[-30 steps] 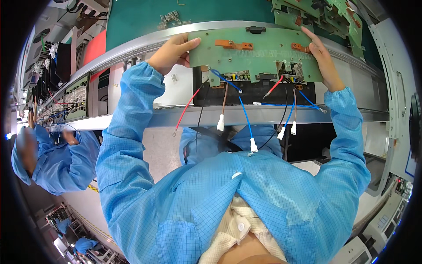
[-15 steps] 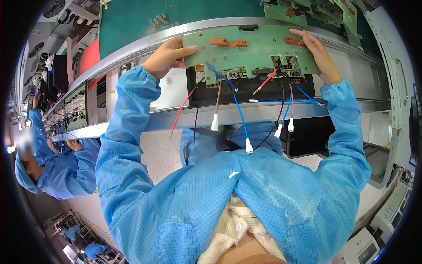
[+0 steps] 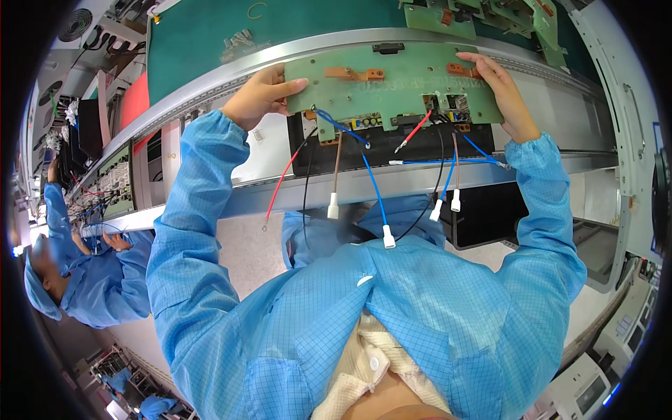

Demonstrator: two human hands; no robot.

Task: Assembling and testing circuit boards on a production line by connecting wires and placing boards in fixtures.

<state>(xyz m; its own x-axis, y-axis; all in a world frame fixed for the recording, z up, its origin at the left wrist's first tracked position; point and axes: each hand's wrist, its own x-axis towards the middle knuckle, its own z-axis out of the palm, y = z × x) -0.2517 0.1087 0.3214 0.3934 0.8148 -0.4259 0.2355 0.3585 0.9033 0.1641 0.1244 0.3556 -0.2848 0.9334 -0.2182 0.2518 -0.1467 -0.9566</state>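
Between my hands is a long green circuit board point(image 3: 406, 77) with two copper-coloured strips and a black part at its far edge. My left hand point(image 3: 262, 96) grips its left end, thumb on top. At the right end, my right hand point(image 3: 505, 98) holds the edge with fingers over the far corner. Several leads hang from the near side: a red wire point(image 3: 283, 178) with a ring end, blue wires point(image 3: 373, 185) and brown wires point(image 3: 337, 164) with white connectors, and black ones. Beneath the board lies a black tray point(image 3: 448, 147), partly hidden.
A metal rail point(image 3: 259, 194) runs along the near side of the bench. Beyond a second rail, a green mat point(image 3: 301, 24) bears small metal parts point(image 3: 238, 42) and more green boards point(image 3: 441, 21) at the right. A co-worker point(image 3: 91, 273) in blue sits at the left.
The whole scene has shifted slightly left in the picture. My hands keep the same hold on the board, and the hanging wires have moved along with it.
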